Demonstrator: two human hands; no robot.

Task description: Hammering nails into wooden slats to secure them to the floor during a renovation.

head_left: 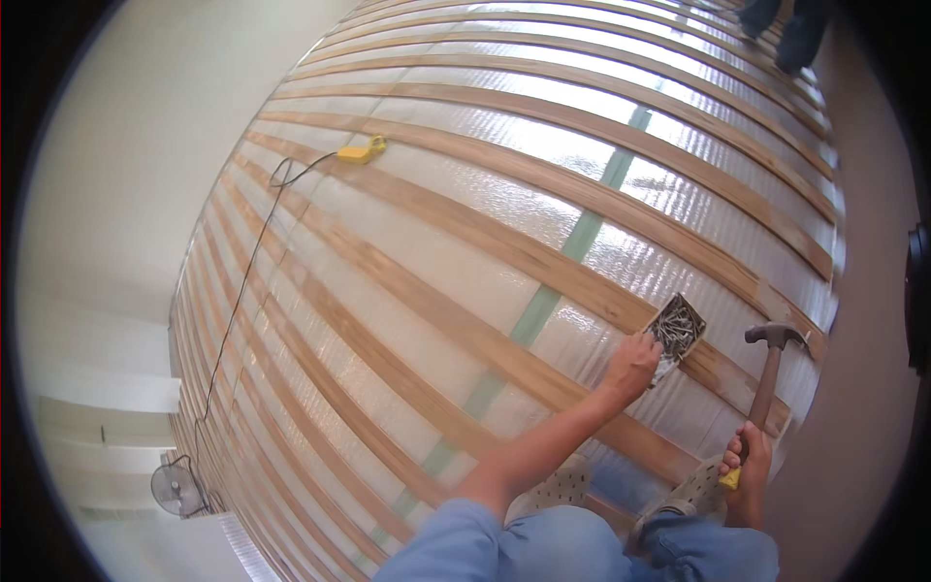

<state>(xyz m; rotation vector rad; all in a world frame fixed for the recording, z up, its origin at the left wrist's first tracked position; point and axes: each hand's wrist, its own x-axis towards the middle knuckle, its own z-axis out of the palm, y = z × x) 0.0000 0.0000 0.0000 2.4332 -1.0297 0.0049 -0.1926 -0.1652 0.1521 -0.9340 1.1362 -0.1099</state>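
My left hand (635,364) is closed at the near left edge of an open box of nails (679,325), its fingertips partly hidden against the box. Whether a nail is between those fingers I cannot make out. The box rests on a wooden batten, filled with loose silver nails. To the right, my right hand (749,454) grips a claw hammer (766,383) low on its brown handle, the yellow butt end showing below the fist. The hammer's dark metal head points away from me, near the batten ends by the right wall.
Parallel wooden battens (427,296) run over shiny foil sheeting (524,209), crossed by green tape (582,233). A yellow power outlet block (362,150) trails a black cord (254,257) toward a fan (177,485). Another person's legs (790,34) stand at the far right. Walls border both sides.
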